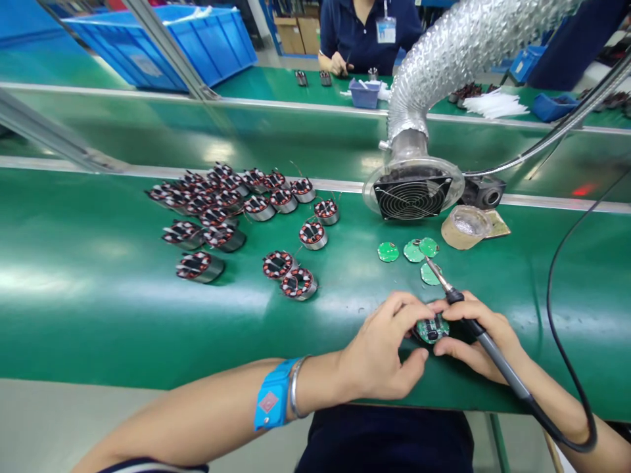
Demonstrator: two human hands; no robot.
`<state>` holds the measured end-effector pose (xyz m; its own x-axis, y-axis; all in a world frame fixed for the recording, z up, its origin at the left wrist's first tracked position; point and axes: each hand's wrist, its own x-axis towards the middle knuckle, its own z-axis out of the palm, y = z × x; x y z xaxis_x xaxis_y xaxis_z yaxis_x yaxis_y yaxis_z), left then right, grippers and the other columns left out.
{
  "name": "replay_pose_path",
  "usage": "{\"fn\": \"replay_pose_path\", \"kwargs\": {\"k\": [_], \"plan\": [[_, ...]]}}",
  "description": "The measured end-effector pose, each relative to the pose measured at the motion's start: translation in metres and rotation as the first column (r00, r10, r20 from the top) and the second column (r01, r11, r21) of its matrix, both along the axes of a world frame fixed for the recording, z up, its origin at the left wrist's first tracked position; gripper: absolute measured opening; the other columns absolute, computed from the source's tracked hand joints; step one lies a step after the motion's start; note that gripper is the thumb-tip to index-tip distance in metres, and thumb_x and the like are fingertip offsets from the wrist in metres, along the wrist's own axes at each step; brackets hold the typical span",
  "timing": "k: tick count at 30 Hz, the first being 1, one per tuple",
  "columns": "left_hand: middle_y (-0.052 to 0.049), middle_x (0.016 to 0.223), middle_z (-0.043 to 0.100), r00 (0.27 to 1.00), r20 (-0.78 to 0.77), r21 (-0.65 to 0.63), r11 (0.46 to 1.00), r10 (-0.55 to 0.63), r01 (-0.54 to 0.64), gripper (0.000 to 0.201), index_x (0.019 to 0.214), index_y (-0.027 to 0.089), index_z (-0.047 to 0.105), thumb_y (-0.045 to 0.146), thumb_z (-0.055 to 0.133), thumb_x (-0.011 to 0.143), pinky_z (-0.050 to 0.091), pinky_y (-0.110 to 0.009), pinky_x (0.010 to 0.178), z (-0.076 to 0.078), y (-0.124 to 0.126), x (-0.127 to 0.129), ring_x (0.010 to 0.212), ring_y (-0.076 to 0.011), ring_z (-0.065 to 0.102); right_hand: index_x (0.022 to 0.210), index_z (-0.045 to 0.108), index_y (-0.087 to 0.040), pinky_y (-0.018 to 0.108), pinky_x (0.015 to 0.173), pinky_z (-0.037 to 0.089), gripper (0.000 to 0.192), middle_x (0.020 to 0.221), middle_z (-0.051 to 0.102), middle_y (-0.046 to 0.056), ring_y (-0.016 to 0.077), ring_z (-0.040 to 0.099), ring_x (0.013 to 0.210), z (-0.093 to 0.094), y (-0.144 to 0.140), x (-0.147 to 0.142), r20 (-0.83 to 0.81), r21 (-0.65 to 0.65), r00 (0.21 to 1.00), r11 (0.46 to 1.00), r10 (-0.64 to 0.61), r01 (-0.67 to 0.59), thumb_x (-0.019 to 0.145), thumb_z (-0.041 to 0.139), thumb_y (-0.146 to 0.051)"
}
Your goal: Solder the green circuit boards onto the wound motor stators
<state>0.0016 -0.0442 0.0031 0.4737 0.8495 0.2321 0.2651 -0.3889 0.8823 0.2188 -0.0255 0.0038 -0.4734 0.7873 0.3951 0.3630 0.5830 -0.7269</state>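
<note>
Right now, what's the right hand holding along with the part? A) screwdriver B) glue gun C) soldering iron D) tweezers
C: the right hand grips a soldering iron with a cabled black handle, its metal tip angled up over the green conveyor belt, while both it and the left hand pinch a small round green circuit board.

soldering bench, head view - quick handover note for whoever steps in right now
Left hand: fingers pinch the round board assembly on the green mat.
Right hand: grips the soldering iron, tip raised off the work, and steadies the assembly.
Loose green boards lie just beyond; wound stators at left, fume fan behind.
Done: board seated on its stator.
Left: cannot tell which joints are soldered.
</note>
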Motion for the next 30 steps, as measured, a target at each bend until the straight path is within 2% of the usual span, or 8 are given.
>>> {"fn": "replay_pose_path", "kwargs": {"k": [2, 5, 9, 12, 16, 19, 24, 30], "plan": [[-0.010, 0.121, 0.054, 0.998, -0.054, 0.089, 0.996, -0.023, 0.028, 0.049, 0.121, 0.022, 0.053, 0.016, 0.066, 0.074, 0.054, -0.036, 0.089, 0.000, 0.003, -0.001, 0.107, -0.0231, 0.057, 0.107, 0.057, -0.026, 0.033, 0.086, 0.058, 0.043, 0.105, 0.073, 0.004, 0.0203, 0.070, 0.099, -0.003, -0.001, 0.001, -0.028, -0.075, 0.999, 0.996, -0.046, 0.043, 0.072, 0.081, -0.034], [-0.008, 0.110, 0.063, 0.987, -0.163, 0.235, 0.971, 0.000, 0.039, 0.031, 0.112, 0.022, 0.060, 0.030, 0.067, 0.083, 0.052, -0.035, 0.090, -0.001, 0.008, -0.002, 0.100, -0.0212, 0.061, 0.107, 0.055, -0.026, 0.033, 0.087, 0.058, 0.050, 0.107, 0.074, 0.004, 0.0215, 0.071, 0.099, -0.007, -0.003, 0.002, -0.056, -0.206, 0.996, 0.977, -0.064, 0.051, 0.068, 0.083, -0.038], [-0.007, 0.100, 0.067, 0.970, -0.239, 0.360, 0.932, 0.047, 0.044, 0.027, 0.108, 0.020, 0.063, 0.035, 0.066, 0.085, 0.052, -0.032, 0.085, 0.000, 0.012, -0.002, 0.093, -0.0198, 0.062, 0.107, 0.051, -0.026, 0.034, 0.089, 0.058, 0.058, 0.113, 0.072, 0.006, 0.0226, 0.070, 0.103, -0.010, -0.005, 0.006, -0.072, -0.192, 0.997, 0.981, -0.035, 0.021, 0.063, 0.085, -0.042], [-0.006, 0.098, 0.068, 0.958, -0.284, 0.386, 0.919, 0.042, 0.075, 0.031, 0.114, 0.019, 0.060, 0.032, 0.065, 0.086, 0.052, -0.031, 0.084, 0.001, 0.010, -0.003, 0.091, -0.0191, 0.062, 0.106, 0.048, -0.026, 0.037, 0.090, 0.057, 0.066, 0.122, 0.068, 0.012, 0.0266, 0.066, 0.110, -0.012, -0.007, 0.006, -0.034, -0.150, 0.999, 0.988, -0.026, 0.021, 0.057, 0.087, -0.047], [-0.007, 0.097, 0.066, 0.925, -0.377, 0.404, 0.907, 0.042, 0.123, 0.047, 0.130, 0.018, 0.050, 0.034, 0.062, 0.088, 0.053, -0.032, 0.079, 0.001, 0.009, -0.003, 0.086, -0.0197, 0.061, 0.111, 0.043, -0.025, 0.036, 0.093, 0.055, 0.062, 0.126, 0.064, 0.014, 0.0259, 0.063, 0.115, -0.018, -0.011, 0.000, -0.020, -0.134, 1.000, 0.991, 0.005, -0.008, 0.066, 0.084, -0.042], [-0.008, 0.096, 0.064, 0.910, -0.412, 0.406, 0.903, 0.044, 0.140, 0.045, 0.127, 0.017, 0.052, 0.033, 0.062, 0.087, 0.054, -0.031, 0.077, 0.001, 0.010, -0.004, 0.087, -0.0198, 0.060, 0.114, 0.043, -0.025, 0.033, 0.090, 0.057, 0.053, 0.122, 0.066, 0.012, 0.0232, 0.066, 0.111, -0.023, -0.015, -0.009, -0.025, -0.102, 0.999, 0.995, -0.021, 0.019, 0.075, 0.077, -0.032], [-0.009, 0.104, 0.063, 0.930, -0.366, 0.425, 0.893, 0.019, 0.149, 0.043, 0.124, 0.014, 0.053, 0.030, 0.063, 0.086, 0.055, -0.030, 0.082, 0.006, 0.015, -0.006, 0.094, -0.0192, 0.060, 0.112, 0.043, -0.023, 0.026, 0.072, 0.060, 0.046, 0.104, 0.070, 0.007, 0.0186, 0.073, 0.086, -0.026, -0.020, -0.017, -0.023, -0.029, 0.995, 0.995, -0.096, 0.095, 0.076, 0.071, -0.025], [-0.007, 0.091, 0.063, 0.913, -0.409, 0.408, 0.892, -0.014, 0.196, 0.042, 0.124, 0.014, 0.054, 0.037, 0.060, 0.088, 0.056, -0.030, 0.072, 0.004, 0.017, -0.008, 0.081, -0.0182, 0.059, 0.114, 0.042, -0.022, 0.028, 0.081, 0.059, 0.044, 0.111, 0.068, 0.011, 0.0208, 0.070, 0.098, -0.027, -0.021, -0.017, -0.024, 0.014, 0.997, 0.997, -0.077, 0.077, 0.080, 0.068, -0.027]]}}
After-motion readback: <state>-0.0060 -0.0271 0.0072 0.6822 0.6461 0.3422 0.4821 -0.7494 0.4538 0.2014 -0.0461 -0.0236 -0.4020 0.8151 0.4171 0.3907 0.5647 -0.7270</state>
